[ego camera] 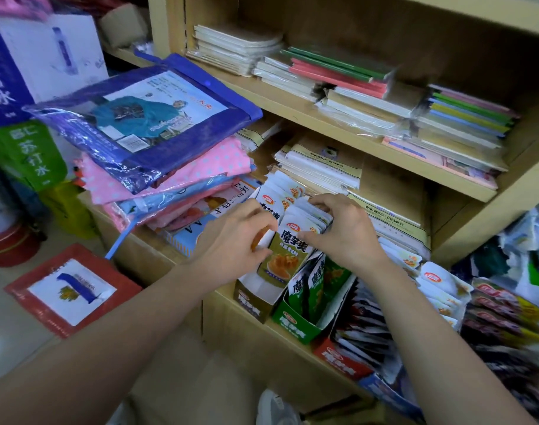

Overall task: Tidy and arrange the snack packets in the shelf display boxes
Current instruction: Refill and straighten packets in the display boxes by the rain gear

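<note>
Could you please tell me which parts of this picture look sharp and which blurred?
Head view: the olive packets at centre read sharp; the packets at the right edge smear into blur; the shelf board runs skewed by the wide lens.

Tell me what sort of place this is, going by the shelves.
Most likely a small shop, perhaps a stationery-and-snack store: wooden shelves stacked with wrapped notebooks, branded display boxes full of snack packets, and a pile of packaged raincoats beside them.
</note>
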